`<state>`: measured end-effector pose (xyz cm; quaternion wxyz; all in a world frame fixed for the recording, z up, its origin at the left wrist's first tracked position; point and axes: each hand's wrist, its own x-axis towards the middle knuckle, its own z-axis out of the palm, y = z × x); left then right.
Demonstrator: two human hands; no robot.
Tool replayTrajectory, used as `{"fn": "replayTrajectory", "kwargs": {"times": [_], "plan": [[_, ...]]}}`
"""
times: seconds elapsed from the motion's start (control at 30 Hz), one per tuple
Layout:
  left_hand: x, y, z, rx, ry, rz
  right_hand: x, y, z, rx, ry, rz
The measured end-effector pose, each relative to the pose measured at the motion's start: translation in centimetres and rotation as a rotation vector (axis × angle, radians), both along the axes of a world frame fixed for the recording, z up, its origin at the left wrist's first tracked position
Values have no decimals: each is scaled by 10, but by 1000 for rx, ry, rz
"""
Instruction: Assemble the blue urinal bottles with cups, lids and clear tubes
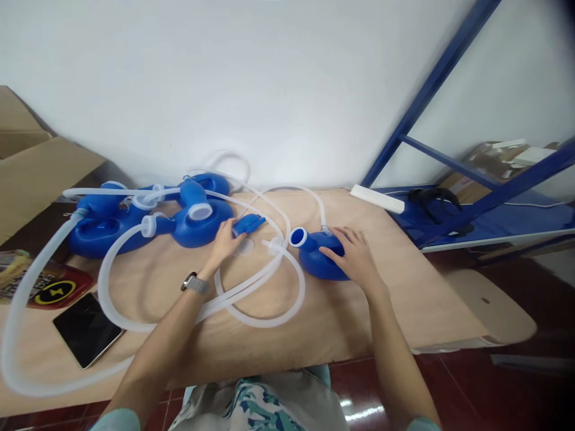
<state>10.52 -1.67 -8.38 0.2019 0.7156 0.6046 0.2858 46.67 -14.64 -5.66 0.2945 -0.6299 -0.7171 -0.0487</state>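
My left hand (pixel 225 240) pinches the near end of a small blue plastic fitting (pixel 249 224) just above the table. My right hand (pixel 353 256) lies over the right side of a blue urinal bottle (pixel 309 258), gripping it with thumb and fingers on its body. That bottle's white-rimmed mouth points up and left, uncapped, and a clear hose (pixel 321 206) joins it at the back. Between my hands, a clear round disc (pixel 245 246) and a white hose cap (pixel 275 246) rest on the wood, among looped hoses (pixel 269 323).
More blue urinal bottles (pixel 202 224) with white caps and hoses crowd the left of the table (pixel 404 305). A tablet or phone (pixel 87 329), a red-labelled package (pixel 58 288) and a cardboard box (pixel 49 173) are further left. At right stand a white power strip (pixel 377 199) and blue rack (pixel 422 96).
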Motion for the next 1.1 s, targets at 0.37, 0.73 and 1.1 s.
{"fn": "replayTrajectory", "kwargs": {"times": [0.37, 0.73, 1.1], "plan": [[23, -61, -3, 19, 629, -128, 8, 0, -8, -92, -128, -36], [8, -49, 14, -110, 617, -279, 5, -5, -11, -112, -76, -44], [-66, -55, 27, -204, 99, -421, -59, -2, 24, 184, 107, 153]]}}
